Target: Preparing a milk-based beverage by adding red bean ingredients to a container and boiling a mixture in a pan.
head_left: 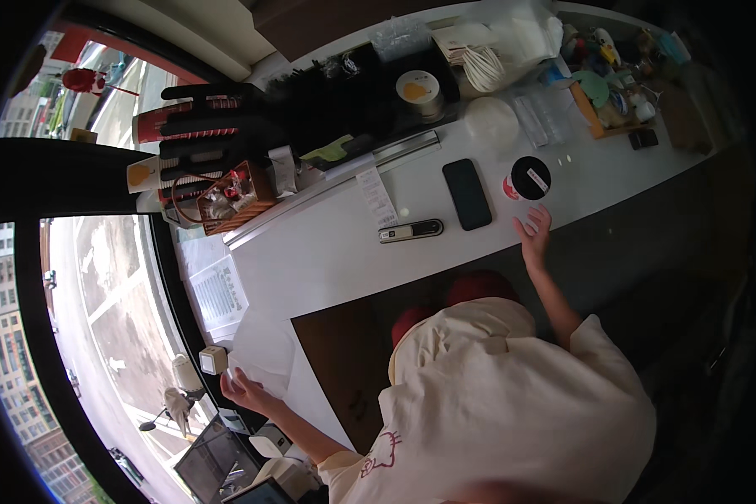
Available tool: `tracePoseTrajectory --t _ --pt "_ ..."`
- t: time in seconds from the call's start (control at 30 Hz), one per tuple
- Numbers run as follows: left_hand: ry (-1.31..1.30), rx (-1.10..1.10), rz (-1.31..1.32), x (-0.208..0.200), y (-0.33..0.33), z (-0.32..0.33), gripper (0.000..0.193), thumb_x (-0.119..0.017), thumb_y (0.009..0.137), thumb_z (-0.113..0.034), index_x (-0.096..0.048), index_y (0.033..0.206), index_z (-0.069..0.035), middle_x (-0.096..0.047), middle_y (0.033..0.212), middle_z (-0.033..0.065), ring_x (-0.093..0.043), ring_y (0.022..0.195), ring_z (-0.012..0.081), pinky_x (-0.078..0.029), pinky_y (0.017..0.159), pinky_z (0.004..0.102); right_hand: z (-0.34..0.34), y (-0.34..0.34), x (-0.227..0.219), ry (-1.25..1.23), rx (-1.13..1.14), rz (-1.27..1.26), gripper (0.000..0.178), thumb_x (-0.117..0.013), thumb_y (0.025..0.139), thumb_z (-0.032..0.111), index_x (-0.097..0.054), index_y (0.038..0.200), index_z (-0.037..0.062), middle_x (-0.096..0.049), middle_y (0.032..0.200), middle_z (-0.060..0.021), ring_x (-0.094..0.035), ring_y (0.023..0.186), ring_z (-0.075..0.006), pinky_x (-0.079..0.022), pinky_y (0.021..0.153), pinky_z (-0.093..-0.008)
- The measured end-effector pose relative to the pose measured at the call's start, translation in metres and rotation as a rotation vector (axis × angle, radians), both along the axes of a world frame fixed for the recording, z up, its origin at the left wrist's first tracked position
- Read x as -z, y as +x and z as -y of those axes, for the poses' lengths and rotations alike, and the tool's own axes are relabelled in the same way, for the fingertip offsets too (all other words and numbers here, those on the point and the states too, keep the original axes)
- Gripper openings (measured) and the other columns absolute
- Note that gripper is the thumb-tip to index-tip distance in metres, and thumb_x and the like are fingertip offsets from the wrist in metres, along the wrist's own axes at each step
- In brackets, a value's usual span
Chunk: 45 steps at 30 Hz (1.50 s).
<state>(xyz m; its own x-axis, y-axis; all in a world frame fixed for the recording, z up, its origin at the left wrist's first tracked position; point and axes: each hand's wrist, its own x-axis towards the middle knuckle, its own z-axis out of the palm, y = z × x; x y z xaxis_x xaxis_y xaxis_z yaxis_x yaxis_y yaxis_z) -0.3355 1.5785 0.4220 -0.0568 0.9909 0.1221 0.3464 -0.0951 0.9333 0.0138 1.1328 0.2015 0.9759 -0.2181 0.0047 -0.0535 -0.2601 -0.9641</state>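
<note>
My right hand (533, 235) is open at the counter's front edge, its fingers apart. Just beyond its fingertips stands a paper cup (525, 180) with a black lid, white and red on the side, a small label on top. Off to the left, my left hand (248, 395) has its fingers spread beside a small cream cube-shaped device (213, 360). A translucent plastic bag (265, 351) lies right by that hand; whether the fingers touch it I cannot tell. On the counter between my hands rest a dark phone (467, 195) and a black-and-silver pocket tool (411, 231).
A paper receipt (376, 198) lies near a metal rail. Farther back are a wicker basket (242, 202), stacked cups in black holders (197, 126), a lidded tub (418, 91) and a wooden tray (592, 113) of trinkets. A window borders the left; a monitor (218, 460) stands lower left.
</note>
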Motion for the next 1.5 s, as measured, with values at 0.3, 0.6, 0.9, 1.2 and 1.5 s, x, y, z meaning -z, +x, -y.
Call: tracePoseTrajectory --t 0.3,0.6,0.9,1.2,1.5 --pt "0.12 0.561 -0.096 0.071 0.125 -0.028 0.04 -0.053 0.086 0.001 -0.045 0.125 -0.002 -0.061 0.112 0.0092 -0.054 0.106 0.0173 -0.042 0.089 0.0329 -0.02 0.079 0.027 -0.11 -0.007 0.303 0.032 -0.082 0.067 0.013 -0.066 0.093 0.0013 -0.067 0.088 -0.0044 -0.062 0.079 -0.0126 -0.049 0.076 -0.0284" --pt "-0.398 0.86 -0.068 0.201 0.196 -0.009 0.04 -0.043 0.097 -0.021 -0.04 0.133 -0.005 -0.056 0.125 0.0083 -0.061 0.057 0.0122 -0.044 0.042 0.0204 -0.046 0.059 -0.043 -0.068 -0.08 0.319 0.037 -0.078 0.066 0.006 -0.064 0.1 0.0001 -0.067 0.099 -0.008 -0.064 0.091 -0.0179 -0.049 0.083 -0.0319" --pt "-0.639 1.053 0.271 0.237 0.202 -0.025 0.055 -0.041 0.091 -0.016 -0.024 0.143 -0.008 -0.046 0.136 0.0116 -0.044 0.052 0.0067 -0.041 0.045 0.0196 -0.214 -0.045 -0.103 0.014 -0.438 0.333 0.041 -0.083 0.063 0.011 -0.065 0.099 0.0055 -0.065 0.1 -0.0045 -0.062 0.092 -0.0165 -0.047 0.085 -0.0315" --pt "-0.587 0.986 0.486 0.259 0.199 -0.027 0.066 -0.034 0.082 0.005 -0.021 0.145 -0.012 -0.04 0.141 0.0119 -0.043 0.062 0.0034 -0.038 0.053 0.0174 -0.346 -0.102 -0.015 0.076 -0.696 0.155 0.057 -0.085 0.06 0.018 -0.057 0.108 0.0042 -0.063 0.104 -0.0094 -0.063 0.094 -0.0213 -0.049 0.083 -0.0339" --pt "-0.663 0.961 0.457 0.235 0.183 -0.044 0.051 -0.029 0.093 -0.006 -0.024 0.144 -0.01 -0.047 0.133 0.0192 -0.046 0.055 0.0037 -0.045 0.052 0.0178 -0.356 -0.105 0.027 -0.06 -0.668 0.097 0.07 -0.082 0.06 0.013 -0.048 0.12 0.0029 -0.061 0.109 -0.0135 -0.06 0.101 -0.0282 -0.049 0.085 -0.0357"
